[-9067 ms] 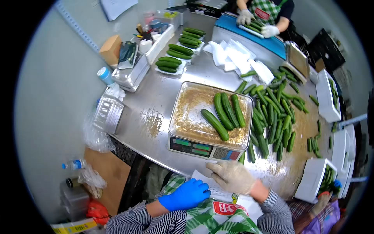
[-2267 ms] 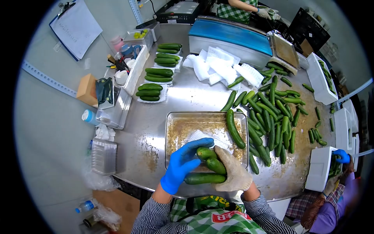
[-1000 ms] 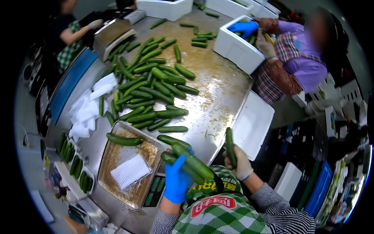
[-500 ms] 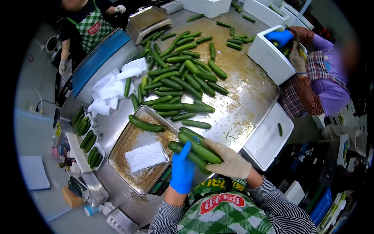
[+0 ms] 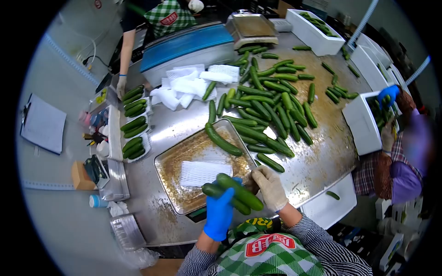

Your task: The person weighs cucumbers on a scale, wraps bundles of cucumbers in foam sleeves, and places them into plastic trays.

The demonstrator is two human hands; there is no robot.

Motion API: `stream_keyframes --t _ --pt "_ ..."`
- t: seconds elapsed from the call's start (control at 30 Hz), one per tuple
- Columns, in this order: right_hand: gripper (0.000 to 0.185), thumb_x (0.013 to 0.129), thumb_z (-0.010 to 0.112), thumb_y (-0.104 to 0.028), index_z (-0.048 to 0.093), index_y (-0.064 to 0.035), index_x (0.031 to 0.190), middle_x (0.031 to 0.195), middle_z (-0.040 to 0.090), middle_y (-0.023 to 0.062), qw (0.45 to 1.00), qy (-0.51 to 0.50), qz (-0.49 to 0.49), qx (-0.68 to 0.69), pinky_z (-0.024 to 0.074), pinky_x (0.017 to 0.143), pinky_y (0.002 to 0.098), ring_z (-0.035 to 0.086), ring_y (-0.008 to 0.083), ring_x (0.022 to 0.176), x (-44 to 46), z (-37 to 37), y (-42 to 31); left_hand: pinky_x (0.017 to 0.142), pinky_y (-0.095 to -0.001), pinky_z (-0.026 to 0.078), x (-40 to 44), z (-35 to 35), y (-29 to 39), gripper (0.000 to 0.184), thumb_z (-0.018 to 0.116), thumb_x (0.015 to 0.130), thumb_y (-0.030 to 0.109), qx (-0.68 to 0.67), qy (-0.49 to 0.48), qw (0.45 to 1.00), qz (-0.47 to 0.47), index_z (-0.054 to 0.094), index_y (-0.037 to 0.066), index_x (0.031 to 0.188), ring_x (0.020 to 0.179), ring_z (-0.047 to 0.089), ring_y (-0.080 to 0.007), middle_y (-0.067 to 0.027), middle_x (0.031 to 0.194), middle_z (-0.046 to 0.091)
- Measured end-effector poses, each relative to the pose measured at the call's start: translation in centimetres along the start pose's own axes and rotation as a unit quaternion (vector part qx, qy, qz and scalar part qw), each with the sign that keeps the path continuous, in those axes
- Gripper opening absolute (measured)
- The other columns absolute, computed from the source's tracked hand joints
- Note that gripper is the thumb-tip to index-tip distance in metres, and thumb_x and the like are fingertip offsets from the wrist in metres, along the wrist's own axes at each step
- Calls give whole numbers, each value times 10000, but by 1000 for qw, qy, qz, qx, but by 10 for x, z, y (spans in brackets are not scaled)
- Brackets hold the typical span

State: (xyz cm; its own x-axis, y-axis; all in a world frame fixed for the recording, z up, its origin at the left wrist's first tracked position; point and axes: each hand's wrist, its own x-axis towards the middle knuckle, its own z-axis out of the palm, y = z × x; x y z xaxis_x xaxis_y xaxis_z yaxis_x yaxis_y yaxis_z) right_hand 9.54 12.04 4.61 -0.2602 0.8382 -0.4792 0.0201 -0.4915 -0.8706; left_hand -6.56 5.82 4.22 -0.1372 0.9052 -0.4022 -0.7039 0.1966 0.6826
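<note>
My left hand [image 5: 218, 214], in a blue glove, is closed around two cucumbers [image 5: 240, 193] above the front edge of the scale. My right hand [image 5: 270, 187], in a pale knit glove, is beside them at the scale's right corner; its fingers are curled, and what they hold, if anything, is hidden. On the metal scale tray [image 5: 171, 168] lie a white foam net [image 5: 202, 174] and one cucumber [image 5: 223, 139] along the far right side. A large pile of cucumbers [image 5: 276, 110] spreads beyond the tray.
Foam-backed cucumber packs [image 5: 134, 126] line the left side. White nets [image 5: 182, 87] lie before a blue-topped box [image 5: 186, 43]. A co-worker's gloved hand [image 5: 121, 87] touches near the packs. At right, another person reaches into a white box [image 5: 361, 126]. A second scale [image 5: 251, 26] stands behind.
My right hand has come away from the cucumbers in my left hand. The cucumber it held a second ago is gone from it; one now lies in the white lid at right. The view has turned left.
</note>
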Motion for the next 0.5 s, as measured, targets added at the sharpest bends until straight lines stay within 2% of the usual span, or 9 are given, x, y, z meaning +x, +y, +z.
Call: stream_keyframes --t 0.03,0.1,0.17,0.23,0.3,0.33,0.43,0.47,0.5 --pt "452 932 621 -282 550 38 1244 1044 673 152 999 -6 36 39 516 851 331 657 249 920 7 3 0 978 -371 492 -1 -2 4 387 647 914 105 -28 33 999 7 523 -1 1265 1105 605 -238 -128 1207 607" --pt "622 879 676 -327 477 42 1339 1158 628 212 981 -107 -111 -121 504 912 364 640 308 1016 13 15 -3 989 -401 490 9 -16 3 377 629 941 147 -79 120 990 -4 513 17 1276 1112 601 -264 -137 1212 595" --pt "877 776 769 -370 374 39 1443 1318 519 298 871 -204 -274 -354 465 998 409 580 405 1157 17 33 -12 997 -408 481 19 -29 5 375 622 950 159 -133 158 978 -34 513 22 1281 1125 592 -262 -131 1216 592" --pt "891 765 781 -355 365 51 1441 1270 546 304 850 -237 -182 -433 465 997 409 585 419 1141 20 51 -31 1008 -415 468 26 -40 1 405 595 946 135 -176 118 977 2 499 27 1324 1154 576 -258 -110 1224 591" --pt "887 770 772 -331 348 57 1446 1224 559 318 880 -255 -195 -350 467 993 393 588 408 1139 44 48 -12 1003 -414 470 24 -41 9 432 583 935 112 -195 80 977 21 489 30 1348 1161 571 -254 -104 1245 584" --pt "883 775 760 -302 335 54 1463 1206 591 271 902 -284 -154 -286 470 984 367 604 337 1125 49 48 -14 1017 -417 459 22 -47 10 468 558 906 61 -178 56 982 35 480 21 1366 1179 569 -262 -113 1303 560" --pt "922 761 758 -250 290 56 1494 1308 558 194 927 -349 -32 -138 483 966 330 588 256 1144 58 44 -22 1059 -423 423 8 -54 16 497 531 883 29 51 44 991 116 471 10 1375 1230 541 -270 -113 1350 536" --pt "895 763 739 -250 310 16 1502 1275 572 143 935 -330 -70 -107 516 845 287 602 199 1017 68 42 -9 1067 -437 393 5 -67 15 525 556 843 24 323 62 929 167 491 3 1363 1263 521 -291 -124 1357 538" --pt "874 767 731 -278 331 -14 1499 1244 574 128 941 -335 30 -36 507 742 251 588 144 901 71 35 -9 1061 -439 390 12 -79 15 539 568 834 38 506 41 832 222 495 4 1367 1271 516 -304 -134 1368 536"
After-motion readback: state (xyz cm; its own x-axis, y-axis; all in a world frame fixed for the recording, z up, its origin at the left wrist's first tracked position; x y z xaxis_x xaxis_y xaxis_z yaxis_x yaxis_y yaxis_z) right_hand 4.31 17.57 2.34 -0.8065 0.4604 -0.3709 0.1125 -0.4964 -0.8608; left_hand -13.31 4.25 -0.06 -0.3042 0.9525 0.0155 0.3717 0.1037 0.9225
